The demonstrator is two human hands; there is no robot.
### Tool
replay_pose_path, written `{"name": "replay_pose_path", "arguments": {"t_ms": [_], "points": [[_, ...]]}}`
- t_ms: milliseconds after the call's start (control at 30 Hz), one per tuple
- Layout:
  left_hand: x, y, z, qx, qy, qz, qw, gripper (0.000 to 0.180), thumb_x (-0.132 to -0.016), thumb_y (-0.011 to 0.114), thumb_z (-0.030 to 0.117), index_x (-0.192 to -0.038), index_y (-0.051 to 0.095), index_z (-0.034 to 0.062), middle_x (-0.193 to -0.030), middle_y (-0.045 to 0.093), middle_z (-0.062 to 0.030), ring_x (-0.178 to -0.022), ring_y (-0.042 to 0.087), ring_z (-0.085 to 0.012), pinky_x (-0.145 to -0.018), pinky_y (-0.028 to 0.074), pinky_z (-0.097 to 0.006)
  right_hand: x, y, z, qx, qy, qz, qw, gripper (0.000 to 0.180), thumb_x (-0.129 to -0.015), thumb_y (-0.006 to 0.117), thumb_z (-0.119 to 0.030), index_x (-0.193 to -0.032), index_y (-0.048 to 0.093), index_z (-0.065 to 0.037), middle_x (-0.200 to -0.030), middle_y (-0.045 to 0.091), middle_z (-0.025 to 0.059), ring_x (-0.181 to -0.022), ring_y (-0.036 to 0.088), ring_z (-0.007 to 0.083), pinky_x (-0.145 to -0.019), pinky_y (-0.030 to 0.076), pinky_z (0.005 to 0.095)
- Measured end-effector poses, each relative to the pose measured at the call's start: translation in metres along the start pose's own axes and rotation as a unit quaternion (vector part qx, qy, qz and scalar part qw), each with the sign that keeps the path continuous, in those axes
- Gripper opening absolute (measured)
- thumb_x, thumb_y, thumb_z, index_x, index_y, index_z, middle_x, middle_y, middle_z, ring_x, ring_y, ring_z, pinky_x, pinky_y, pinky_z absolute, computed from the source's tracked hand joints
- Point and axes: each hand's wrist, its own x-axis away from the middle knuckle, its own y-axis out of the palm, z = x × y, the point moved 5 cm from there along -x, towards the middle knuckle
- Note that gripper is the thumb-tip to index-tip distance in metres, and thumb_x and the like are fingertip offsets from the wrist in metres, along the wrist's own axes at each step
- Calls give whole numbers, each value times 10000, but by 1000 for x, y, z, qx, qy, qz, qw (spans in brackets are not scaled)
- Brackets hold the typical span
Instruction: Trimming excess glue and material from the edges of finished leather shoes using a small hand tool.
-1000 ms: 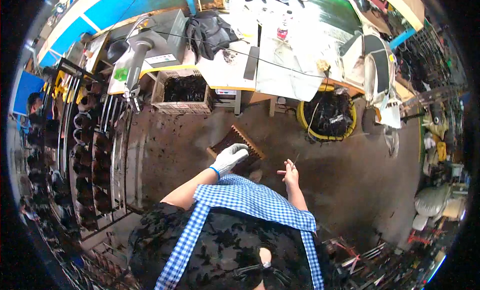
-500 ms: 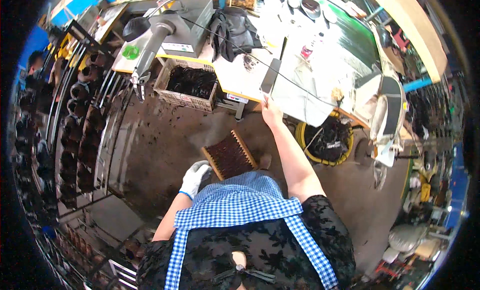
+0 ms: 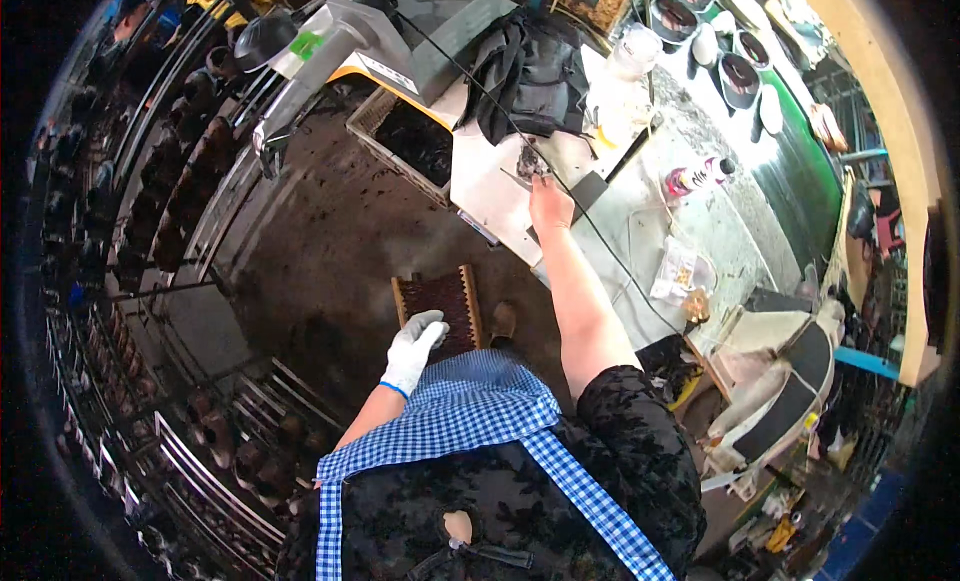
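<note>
I have the right hand (image 3: 550, 203) reaching, fingers closing on a small dark piece (image 3: 530, 164) ahead; gloved left hand (image 3: 413, 349) relaxed open beside wooden frame (image 3: 438, 309). Next: secure grip, lift clear.

Small dark piece (image 3: 530, 164) under right hand (image 3: 549, 205), kind unclear

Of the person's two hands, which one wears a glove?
The left hand wears a white glove with a blue cuff and hangs low by the brown ribbed stool. The right hand is bare and reaches to the white worktable.
</note>
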Motion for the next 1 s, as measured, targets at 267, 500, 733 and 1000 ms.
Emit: {"name": "replay_pose_path", "arguments": {"t_ms": [267, 500, 733, 1000], "points": [[-52, 60, 42, 169, 29, -78, 982, 353, -925, 583, 198, -1226, 545, 18, -1092, 632, -62, -961, 601, -152, -831, 480, -268, 32, -66, -24, -244, 0, 82, 966, 132, -809, 648, -183, -871, 669, -69, -810, 636, 107, -701, 625, 304, -638, 493, 383], [-64, 107, 105, 376, 112, -117, 912, 227, -916, 587, 140, -1129, 580, 63, -1005, 629, -9, -867, 603, -111, -780, 497, -260, 100, -166, -73, -452, -54, 105, 884, 98, -793, 669, -87, -863, 659, -19, -760, 625, 111, -618, 612, 279, -581, 485, 312], [10, 76, 140, 412, 169, -204, 872, 131, -898, 544, 40, -1023, 574, 65, -927, 617, -18, -807, 596, -115, -743, 499, -235, 137, -250, -120, -380, -208, 221, 874, 224, -689, 699, 6, -903, 641, -29, -828, 636, 107, -674, 631, 279, -599, 513, 324], [62, 3, 157, 498, 226, -151, 823, 98, -914, 522, 42, -1003, 562, 52, -930, 626, -45, -858, 618, -145, -777, 522, -265, 147, -261, -188, -504, -237, 83, 827, 208, -775, 722, -47, -910, 564, -50, -779, 554, 58, -674, 600, 158, -580, 467, 267]]}}
